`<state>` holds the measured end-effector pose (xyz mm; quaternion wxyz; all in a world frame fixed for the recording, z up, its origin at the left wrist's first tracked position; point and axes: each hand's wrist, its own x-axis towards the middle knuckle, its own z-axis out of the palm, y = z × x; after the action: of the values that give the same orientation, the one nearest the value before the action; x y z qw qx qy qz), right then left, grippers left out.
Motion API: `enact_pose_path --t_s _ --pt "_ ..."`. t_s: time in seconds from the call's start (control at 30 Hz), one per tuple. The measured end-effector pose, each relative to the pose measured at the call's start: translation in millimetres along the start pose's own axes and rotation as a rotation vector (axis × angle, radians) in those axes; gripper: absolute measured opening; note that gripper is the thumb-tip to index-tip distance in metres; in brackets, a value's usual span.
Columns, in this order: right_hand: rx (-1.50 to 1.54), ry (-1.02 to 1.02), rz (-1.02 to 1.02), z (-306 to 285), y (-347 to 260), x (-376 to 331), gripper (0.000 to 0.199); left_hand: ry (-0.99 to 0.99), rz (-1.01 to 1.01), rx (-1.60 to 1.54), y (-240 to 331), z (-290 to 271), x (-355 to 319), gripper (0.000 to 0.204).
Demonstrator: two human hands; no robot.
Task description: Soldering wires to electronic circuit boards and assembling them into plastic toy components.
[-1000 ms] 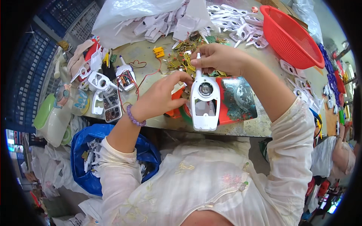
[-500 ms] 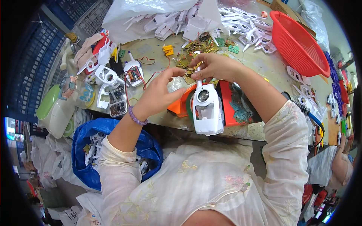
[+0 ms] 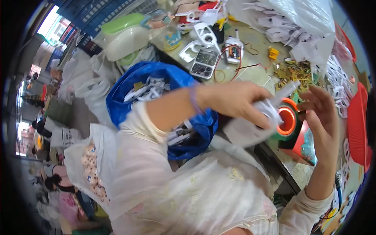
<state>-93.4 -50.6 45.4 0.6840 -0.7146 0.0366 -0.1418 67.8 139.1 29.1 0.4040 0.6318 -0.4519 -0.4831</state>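
My left hand (image 3: 235, 98) is closed around a white plastic casing (image 3: 250, 131) with a narrow stem, smeared by motion. It is over the table's near edge, just right of a blue bag (image 3: 114, 88) with white plastic parts (image 3: 150, 89) inside. My right hand (image 3: 323, 113) is open, its fingers bent and apart, beside an orange ring (image 3: 294, 105) and a red box (image 3: 297, 148) with teal bits. Beyond the hands lies a heap of thin wires and small yellowish parts (image 3: 291, 76).
A compartment tray (image 3: 205, 62), a white device with batteries and red wires (image 3: 234, 53) and a yellow block (image 3: 273, 53) lie on the table. Far right are white frames (image 3: 337, 86) and a red basket (image 3: 358, 129). A green-lidded container (image 3: 127, 37) stands beyond the bag.
The view has turned left. My left hand now grips the white casing and has carried it off the table's middle toward the blue bag. My right hand has come away from the casing's stem.
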Motion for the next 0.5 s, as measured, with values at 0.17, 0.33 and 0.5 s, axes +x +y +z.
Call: enact_pose_path --t_s 0.17,0.33,0.5 --pt "-0.053 -0.111 0.088 -4.8 5.1 -46.9 0.048 -0.029 -0.241 0.301 -11.7 -81.1 -97.3 0.051" --pt "-0.089 -0.215 0.193 -7.1 34.3 -65.6 0.037 -0.180 -0.722 0.599 -83.4 -122.3 -160.2 0.052" --pt "-0.189 -0.147 0.151 -10.7 43.9 -78.7 0.034 0.004 -0.807 1.223 -92.7 -121.5 -159.7 0.045"
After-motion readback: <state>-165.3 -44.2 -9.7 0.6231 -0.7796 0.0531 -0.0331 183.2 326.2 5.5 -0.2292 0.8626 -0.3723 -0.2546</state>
